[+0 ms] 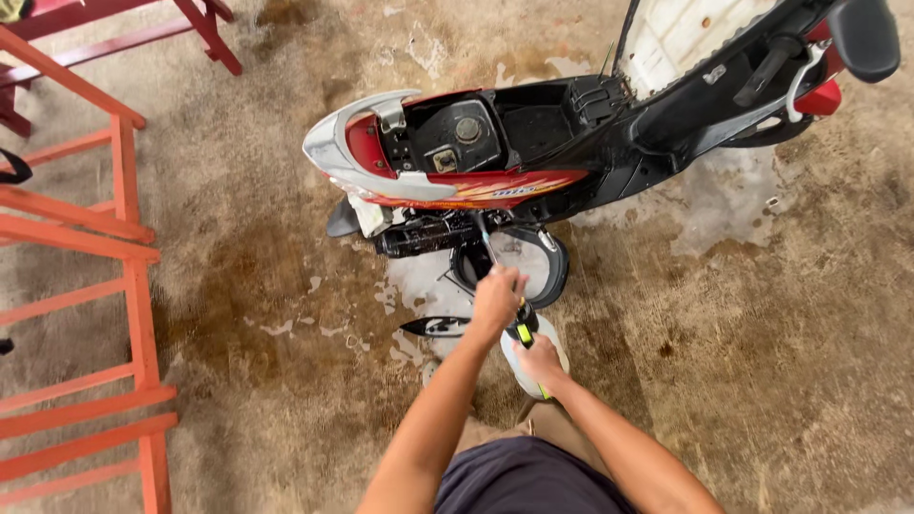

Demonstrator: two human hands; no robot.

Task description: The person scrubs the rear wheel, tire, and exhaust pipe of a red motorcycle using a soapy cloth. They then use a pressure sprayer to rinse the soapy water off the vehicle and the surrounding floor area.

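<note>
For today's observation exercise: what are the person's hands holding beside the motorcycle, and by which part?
Both hands hold one long screwdriver with a black-and-yellow handle: the left hand grips the upper handle, the right hand the lower end. Its metal shaft points into the red motorcycle.

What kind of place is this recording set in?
Probably a motorbike repair or wash area: a red scooter with its seat raised, a stained, wet concrete floor, and red-painted wooden frames alongside.

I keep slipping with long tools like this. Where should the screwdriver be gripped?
Grip the screwdriver at its thick black-and-yellow handle from its near end, probably best, since the thin shaft runs away toward the scooter; the left hand steadies it higher up.
</note>
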